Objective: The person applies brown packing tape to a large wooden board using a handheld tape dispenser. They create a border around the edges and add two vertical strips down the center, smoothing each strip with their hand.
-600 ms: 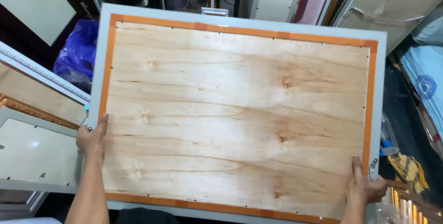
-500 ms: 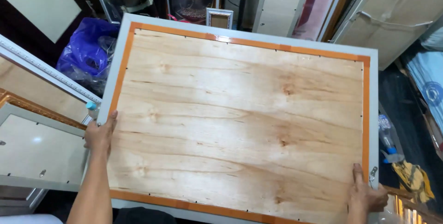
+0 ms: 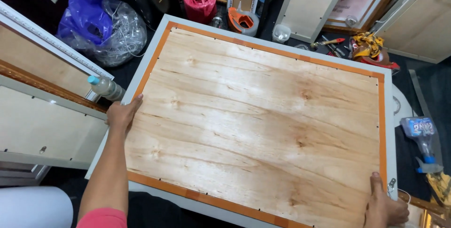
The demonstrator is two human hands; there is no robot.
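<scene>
gripping frame edges, left hand and half-cropped right hand, fingers clamped

Landmark: tape dispenser, orange/grey. Red bag just left of it; blue plastic bag further left. Clear cup just right.

Dark floor crowded with clutter. Against the left side, stacked pale and gold-edged picture frames. Along the far edge, a blue plastic bag, a crumpled clear plastic bundle, a red bag, an orange tape dispenser. At right, a clear plastic bottle. Bright overhead light.
</scene>
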